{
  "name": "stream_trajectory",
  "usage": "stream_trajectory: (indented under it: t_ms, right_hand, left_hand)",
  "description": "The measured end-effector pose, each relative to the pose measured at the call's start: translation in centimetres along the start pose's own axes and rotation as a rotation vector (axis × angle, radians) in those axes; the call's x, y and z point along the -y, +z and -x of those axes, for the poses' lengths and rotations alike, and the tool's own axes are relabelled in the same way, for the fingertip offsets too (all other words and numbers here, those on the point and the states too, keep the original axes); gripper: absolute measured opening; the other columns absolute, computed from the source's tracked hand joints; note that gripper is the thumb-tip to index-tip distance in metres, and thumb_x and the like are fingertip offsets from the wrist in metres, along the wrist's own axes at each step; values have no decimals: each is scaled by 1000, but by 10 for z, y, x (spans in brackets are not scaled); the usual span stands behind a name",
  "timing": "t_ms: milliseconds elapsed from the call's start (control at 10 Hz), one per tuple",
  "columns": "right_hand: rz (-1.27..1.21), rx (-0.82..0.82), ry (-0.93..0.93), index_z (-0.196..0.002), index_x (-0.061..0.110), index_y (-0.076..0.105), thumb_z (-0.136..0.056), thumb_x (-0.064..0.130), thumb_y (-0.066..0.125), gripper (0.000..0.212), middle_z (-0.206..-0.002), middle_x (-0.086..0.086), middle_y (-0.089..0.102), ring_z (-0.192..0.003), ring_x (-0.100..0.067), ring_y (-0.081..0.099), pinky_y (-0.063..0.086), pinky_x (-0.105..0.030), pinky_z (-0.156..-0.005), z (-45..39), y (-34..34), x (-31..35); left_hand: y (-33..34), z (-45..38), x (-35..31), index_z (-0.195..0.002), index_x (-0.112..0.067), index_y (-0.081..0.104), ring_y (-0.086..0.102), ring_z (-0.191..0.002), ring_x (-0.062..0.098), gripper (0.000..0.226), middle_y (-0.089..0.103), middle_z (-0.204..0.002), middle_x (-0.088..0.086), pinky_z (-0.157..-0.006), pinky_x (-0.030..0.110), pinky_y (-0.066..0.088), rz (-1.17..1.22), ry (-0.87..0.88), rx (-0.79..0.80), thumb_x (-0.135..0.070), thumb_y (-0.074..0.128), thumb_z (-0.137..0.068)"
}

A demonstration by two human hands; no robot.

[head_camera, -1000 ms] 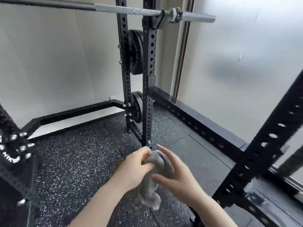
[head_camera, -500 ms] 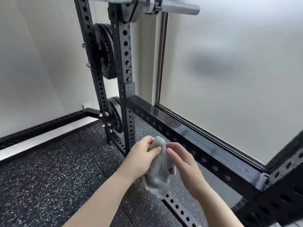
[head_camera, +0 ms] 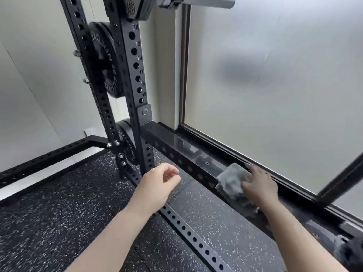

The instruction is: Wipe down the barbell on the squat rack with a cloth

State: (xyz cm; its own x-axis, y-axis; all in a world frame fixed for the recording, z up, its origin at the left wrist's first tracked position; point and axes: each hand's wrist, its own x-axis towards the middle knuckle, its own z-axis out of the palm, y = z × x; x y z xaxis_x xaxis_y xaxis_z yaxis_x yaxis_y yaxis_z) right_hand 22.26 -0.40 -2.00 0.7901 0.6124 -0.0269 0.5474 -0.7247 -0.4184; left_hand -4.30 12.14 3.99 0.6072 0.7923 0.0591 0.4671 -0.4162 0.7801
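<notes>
A grey cloth lies draped over the rack's low black side beam, pressed down by my right hand. My left hand hovers over the floor to the left of the beam, empty, fingers loosely curled and apart. The steel barbell's sleeve end pokes out at the top edge, resting in a hook on the black perforated upright. Most of the bar is out of frame.
Black weight plates hang behind the upright, another lower down. A frosted glass wall runs close along the right. A perforated black strip crosses the speckled rubber floor below my hands.
The cloth was held between both hands over the floor. My right hand has carried it rightward onto the side beam, and my left hand has let go. The view has swung right and closer.
</notes>
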Motion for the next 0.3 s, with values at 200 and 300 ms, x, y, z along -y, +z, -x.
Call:
stream_trajectory:
  t_ms: [200,300]
  right_hand:
    - [102,-229,42,-142,25,42,-83,11,50,61,-156,-5,30,-144,-23,20,9,-43,-120,22,29,19]
    - [61,-234,-181,-140,27,44,-88,21,50,53,-155,0,31,-144,-21,21,11,-45,-121,28,29,76]
  left_hand:
    - [-38,5,40,-88,-37,64,59,-81,-9,7,66,-88,-20,-69,8,39,-49,-105,-9,-31,63,-89]
    - [-70,10,57,-90,-37,64,57,-87,-8,6,65,-90,-21,-70,10,38,-93,-175,-96,-32,62,-89]
